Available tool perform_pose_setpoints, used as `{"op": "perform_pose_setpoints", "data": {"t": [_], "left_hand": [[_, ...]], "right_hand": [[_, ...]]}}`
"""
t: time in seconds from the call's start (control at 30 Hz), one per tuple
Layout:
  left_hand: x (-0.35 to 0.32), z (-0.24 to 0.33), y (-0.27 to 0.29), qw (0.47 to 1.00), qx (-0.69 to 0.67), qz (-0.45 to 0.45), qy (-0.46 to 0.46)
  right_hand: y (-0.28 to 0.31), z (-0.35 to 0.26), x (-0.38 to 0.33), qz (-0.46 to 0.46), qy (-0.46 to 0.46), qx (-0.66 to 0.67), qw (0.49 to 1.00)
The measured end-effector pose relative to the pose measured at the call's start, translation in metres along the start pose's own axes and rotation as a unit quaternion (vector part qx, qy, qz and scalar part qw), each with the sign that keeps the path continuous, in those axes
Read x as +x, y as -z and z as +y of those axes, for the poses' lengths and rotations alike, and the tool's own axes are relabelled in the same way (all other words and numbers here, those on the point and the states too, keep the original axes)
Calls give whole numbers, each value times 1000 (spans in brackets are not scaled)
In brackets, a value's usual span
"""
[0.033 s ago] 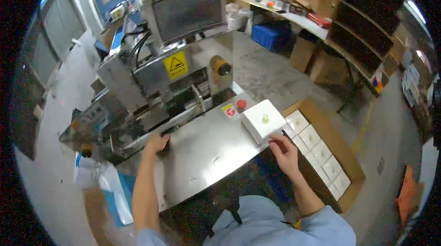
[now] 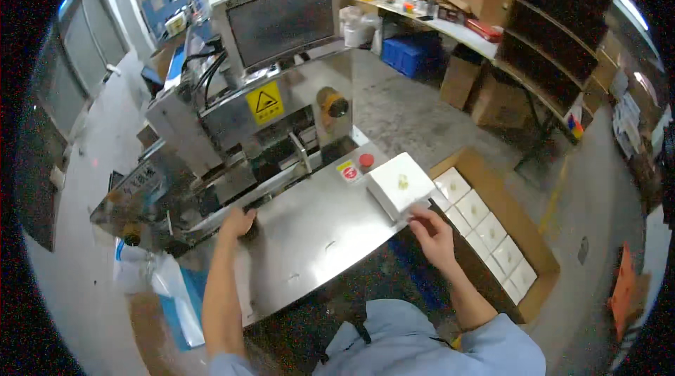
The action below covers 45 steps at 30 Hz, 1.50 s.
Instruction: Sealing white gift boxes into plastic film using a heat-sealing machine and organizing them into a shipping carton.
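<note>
Unchanged from before: right hand [image 2: 432, 234], fingers curled, touches white box [image 2: 399, 184] at table's [image 2: 316, 235] right edge; left hand [image 2: 238, 223], closed, grasp unclear, at machine [image 2: 246, 130]. Bare steel lies between. Carton [image 2: 524, 228] just beside.

Your hands: two, left hand [image 2: 238, 222] at machine edge centre-left, right hand [image 2: 430, 230] centre-right of frame. One white box [image 2: 399, 184] on steel tabletop [image 2: 316, 235], centre. One open cardboard carton [image 2: 524, 232] right of centre; you see about nine white boxes inside [image 2: 485, 232], in two rows, some hidden. One red button [image 2: 366, 159] mid-frame. One yellow warning label [image 2: 265, 102] on machine, upper centre. One dark screen [image 2: 281, 22] top centre. One blue crate [image 2: 410, 55] under far bench, upper right.
</note>
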State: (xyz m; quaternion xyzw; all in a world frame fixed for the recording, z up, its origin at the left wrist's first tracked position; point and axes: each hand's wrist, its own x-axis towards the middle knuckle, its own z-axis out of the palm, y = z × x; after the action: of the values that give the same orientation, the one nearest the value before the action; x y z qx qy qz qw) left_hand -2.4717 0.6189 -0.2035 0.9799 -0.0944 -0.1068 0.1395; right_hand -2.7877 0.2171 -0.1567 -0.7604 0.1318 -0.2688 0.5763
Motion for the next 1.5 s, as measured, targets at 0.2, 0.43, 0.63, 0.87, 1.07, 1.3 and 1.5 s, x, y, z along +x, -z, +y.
{"op": "perform_pose_setpoints", "data": {"t": [0.2, 0.43, 0.63, 0.87, 1.07, 1.3, 1.5], "left_hand": [[-36, 31, 29, 992, -120, -24, -19], [-263, -68, 160, 637, -711, 237, -182], [-425, -335, 85, 715, -543, 410, 160], [-344, -253, 83, 895, -285, 299, 170], [-236, -215, 94, 928, -104, 311, 178], [-238, -189, 109, 836, -40, 531, 131], [-265, -19, 126, 899, -106, 415, -93]], "right_hand": [[13, 3, -11, -9, -15, -15, 1000], [5, -8, -9, -30, -53, -67, 996], [-2, -11, -3, -28, -62, 63, 996], [-32, -39, 1, -101, 15, 65, 993], [-50, -58, -22, -139, 35, 74, 987], [-25, -64, -27, -120, 4, 5, 993], [-87, -105, -17, -178, 188, -59, 964]]}}
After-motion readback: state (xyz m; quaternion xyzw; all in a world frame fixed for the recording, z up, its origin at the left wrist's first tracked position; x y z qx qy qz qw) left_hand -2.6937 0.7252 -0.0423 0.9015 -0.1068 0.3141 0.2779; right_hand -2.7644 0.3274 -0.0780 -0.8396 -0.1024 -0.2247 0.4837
